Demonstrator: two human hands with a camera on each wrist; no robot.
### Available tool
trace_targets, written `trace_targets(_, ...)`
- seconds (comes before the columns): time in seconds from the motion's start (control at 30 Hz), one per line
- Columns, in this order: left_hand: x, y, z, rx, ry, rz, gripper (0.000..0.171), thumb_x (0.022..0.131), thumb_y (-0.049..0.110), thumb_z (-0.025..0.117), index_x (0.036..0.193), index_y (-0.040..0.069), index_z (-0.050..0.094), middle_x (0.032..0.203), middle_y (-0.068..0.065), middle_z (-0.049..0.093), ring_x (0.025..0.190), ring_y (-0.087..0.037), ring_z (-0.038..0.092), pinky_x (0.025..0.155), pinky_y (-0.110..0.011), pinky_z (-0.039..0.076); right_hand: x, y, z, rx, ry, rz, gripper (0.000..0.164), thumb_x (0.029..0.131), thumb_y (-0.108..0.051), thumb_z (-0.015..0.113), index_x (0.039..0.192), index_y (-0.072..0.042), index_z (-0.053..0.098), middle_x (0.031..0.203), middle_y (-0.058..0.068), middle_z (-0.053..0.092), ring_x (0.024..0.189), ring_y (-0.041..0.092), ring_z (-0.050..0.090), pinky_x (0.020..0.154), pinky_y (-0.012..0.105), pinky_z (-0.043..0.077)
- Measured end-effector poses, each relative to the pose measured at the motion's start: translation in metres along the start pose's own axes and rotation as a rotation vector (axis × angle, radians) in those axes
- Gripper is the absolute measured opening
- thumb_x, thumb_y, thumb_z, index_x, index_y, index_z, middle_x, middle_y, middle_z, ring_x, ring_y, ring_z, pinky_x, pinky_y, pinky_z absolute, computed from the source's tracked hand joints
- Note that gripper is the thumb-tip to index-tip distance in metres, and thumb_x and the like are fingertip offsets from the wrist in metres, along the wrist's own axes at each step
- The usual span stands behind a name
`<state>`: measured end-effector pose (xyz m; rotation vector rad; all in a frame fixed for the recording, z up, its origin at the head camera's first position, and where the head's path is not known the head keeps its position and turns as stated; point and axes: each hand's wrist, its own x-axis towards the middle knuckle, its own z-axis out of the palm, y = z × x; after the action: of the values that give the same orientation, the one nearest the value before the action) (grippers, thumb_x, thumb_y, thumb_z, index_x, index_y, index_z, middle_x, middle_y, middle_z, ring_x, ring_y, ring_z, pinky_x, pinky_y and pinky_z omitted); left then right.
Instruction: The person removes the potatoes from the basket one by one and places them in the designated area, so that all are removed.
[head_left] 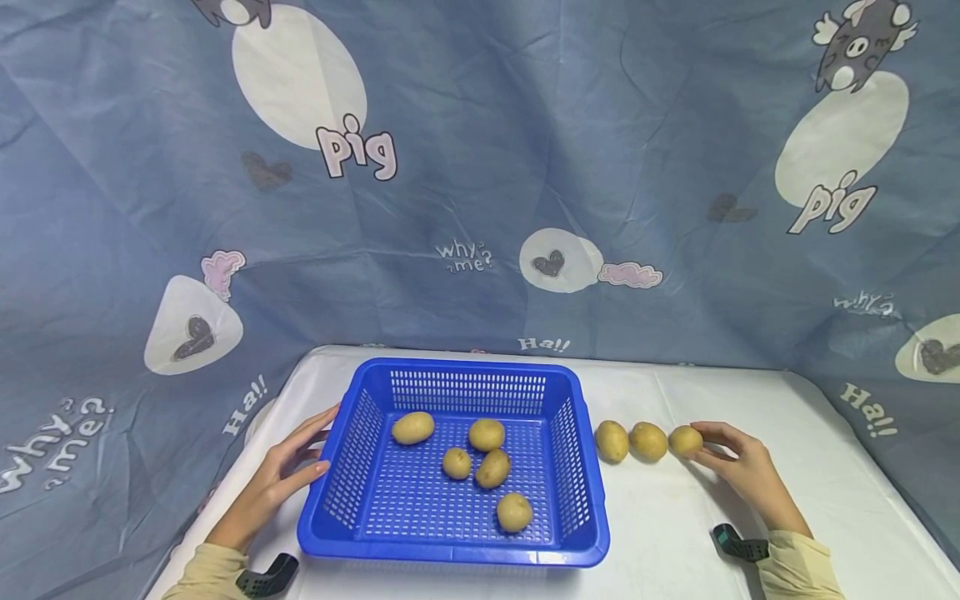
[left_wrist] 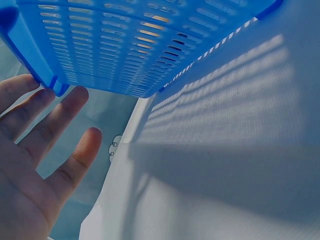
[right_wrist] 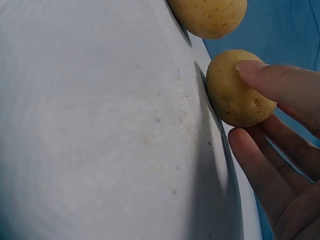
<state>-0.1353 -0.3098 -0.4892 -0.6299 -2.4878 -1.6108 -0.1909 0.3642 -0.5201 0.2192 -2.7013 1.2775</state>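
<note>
A blue plastic basket [head_left: 450,552] with slotted sides stands on the white table, and several potatoes lie spread over its floor, among them a large oval potato [head_left: 413,427] toward the back left. My left hand [head_left: 281,473] is at the basket's left rim, its fingers nearly straight with the fingertips right at the edge, as the left wrist view also shows. To the right of the basket, three potatoes form a row. My right hand [head_left: 746,468] pinches the rightmost potato [right_wrist: 239,90] between thumb and fingers, close over the cloth.
Left of the pinched potato are the middle potato [head_left: 648,442] and another potato [head_left: 612,442] beside the basket's right wall. A white cloth [head_left: 652,533] covers the table. Behind it hangs a blue printed curtain [head_left: 465,192]. Black straps [head_left: 268,575] are on both wrists.
</note>
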Motion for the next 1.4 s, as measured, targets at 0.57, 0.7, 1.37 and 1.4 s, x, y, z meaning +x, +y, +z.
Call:
trace_targets(0.57, 0.0004, 0.0031, -0.0003, -0.011, -0.011, 0.006, 0.067, 0.099, 0.002, 0.056, 0.161, 0.013, 0.036, 0.165, -0.002, 0.041, 0.134, 0.002, 0.051, 0.102, -0.014, 0.044, 0.002, 0.0015, 0.0009, -0.004, -0.005, -0.011, 0.047, 0.089, -0.018, 0.082, 0.128, 0.001, 0.065, 0.128, 0.026, 0.068, 0.103, -0.021, 0.055, 0.085, 0.006, 0.052)
trace_targets(0.7, 0.0005, 0.0017, -0.0001, -0.007, -0.011, 0.005, 0.067, 0.099, 0.002, 0.056, 0.161, 0.013, 0.036, 0.164, -0.001, 0.041, 0.134, 0.001, 0.051, 0.102, -0.014, 0.044, 0.0013, 0.0016, -0.0004, -0.003, -0.01, -0.015, 0.047, 0.087, -0.016, 0.083, 0.128, 0.001, 0.065, 0.128, 0.026, 0.066, 0.103, -0.02, 0.056, 0.086, 0.007, 0.053)
trace_targets(1.37, 0.0, 0.0034, -0.0001, -0.009, -0.009, 0.008, 0.066, 0.099, 0.002, 0.055, 0.161, 0.012, 0.035, 0.164, -0.002, 0.041, 0.135, 0.002, 0.051, 0.103, -0.013, 0.044, -0.0005, 0.0018, -0.0034, 0.024, -0.034, 0.053, 0.064, 0.087, -0.027, 0.085, 0.139, -0.001, 0.058, 0.136, 0.022, 0.061, 0.108, -0.022, 0.053, 0.091, 0.008, 0.052)
trace_targets(1.4, -0.0001, 0.0035, -0.0001, -0.011, -0.01, 0.007, 0.066, 0.099, 0.002, 0.055, 0.161, 0.013, 0.035, 0.164, -0.002, 0.041, 0.135, 0.002, 0.051, 0.103, -0.012, 0.044, -0.0008, 0.0016, -0.0035, 0.024, -0.032, 0.05, 0.064, 0.086, -0.027, 0.085, 0.138, -0.001, 0.059, 0.136, 0.022, 0.061, 0.108, -0.022, 0.053, 0.091, 0.008, 0.052)
